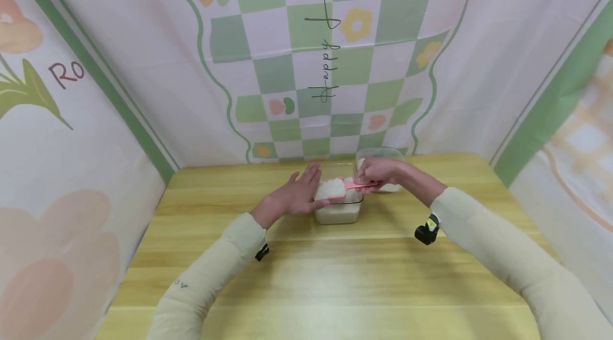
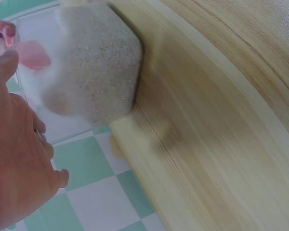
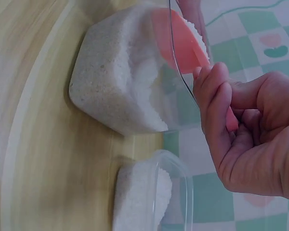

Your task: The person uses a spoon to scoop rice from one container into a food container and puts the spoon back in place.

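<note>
Head view: a person scoops white grains at a wooden surface [image 1: 335,276].
Scoop: pink scoop [image 1: 346,185], heaped with white grains, held level over the near container; in the right-wrist view its bowl [image 3: 176,41] sits at the container's clear rim.
Right hand: right hand [image 1: 378,171] pinches the scoop's handle, fingers curled round it [image 3: 216,101].
Near container: clear container [image 1: 338,207], largely full of grains, standing on the surface between the two hands.
Left hand: left hand [image 1: 299,193], fingers straight and spread, rests flat against the container's left side.
Second container: second container [image 1: 383,162] just behind and right, partly filled [image 3: 144,192].
Progress: judging by the levels, one scoopful is lifted and much grain remains in the near container.
</note>
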### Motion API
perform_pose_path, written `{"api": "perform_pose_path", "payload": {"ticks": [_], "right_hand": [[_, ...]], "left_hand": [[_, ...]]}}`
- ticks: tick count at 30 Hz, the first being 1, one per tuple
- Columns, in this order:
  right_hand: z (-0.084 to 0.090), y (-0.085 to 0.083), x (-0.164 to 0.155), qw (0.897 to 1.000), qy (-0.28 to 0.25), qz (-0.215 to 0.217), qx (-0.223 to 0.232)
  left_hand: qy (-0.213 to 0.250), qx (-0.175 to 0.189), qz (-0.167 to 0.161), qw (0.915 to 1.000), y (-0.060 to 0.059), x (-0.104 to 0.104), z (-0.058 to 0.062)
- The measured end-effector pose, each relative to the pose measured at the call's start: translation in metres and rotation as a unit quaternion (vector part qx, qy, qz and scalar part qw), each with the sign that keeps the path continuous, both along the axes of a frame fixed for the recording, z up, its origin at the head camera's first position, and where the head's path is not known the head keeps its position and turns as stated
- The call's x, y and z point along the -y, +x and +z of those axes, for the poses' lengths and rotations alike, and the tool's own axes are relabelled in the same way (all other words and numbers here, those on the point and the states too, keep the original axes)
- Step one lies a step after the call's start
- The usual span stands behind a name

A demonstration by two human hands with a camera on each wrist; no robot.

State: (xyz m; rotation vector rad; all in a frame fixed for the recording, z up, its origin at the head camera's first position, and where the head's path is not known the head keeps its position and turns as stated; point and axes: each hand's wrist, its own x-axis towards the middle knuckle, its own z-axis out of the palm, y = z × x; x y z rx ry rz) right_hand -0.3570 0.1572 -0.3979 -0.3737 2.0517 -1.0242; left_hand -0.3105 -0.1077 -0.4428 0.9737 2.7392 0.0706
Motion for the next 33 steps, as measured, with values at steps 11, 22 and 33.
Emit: {"api": "perform_pose_path", "payload": {"ticks": [11, 22, 33], "right_hand": [[-0.008, 0.007, -0.024, 0.998, -0.049, -0.038, 0.004], [-0.007, 0.009, -0.032, 0.996, -0.074, -0.050, 0.005], [0.003, 0.013, -0.041, 0.995, -0.075, -0.069, -0.001]], "left_hand": [[0.013, 0.008, 0.000, 0.9999, 0.001, 0.000, -0.001], [0.013, 0.010, 0.004, 0.9999, 0.001, 0.000, 0.000], [0.006, 0.004, 0.004, 1.0000, 0.000, 0.001, -0.002]]}}
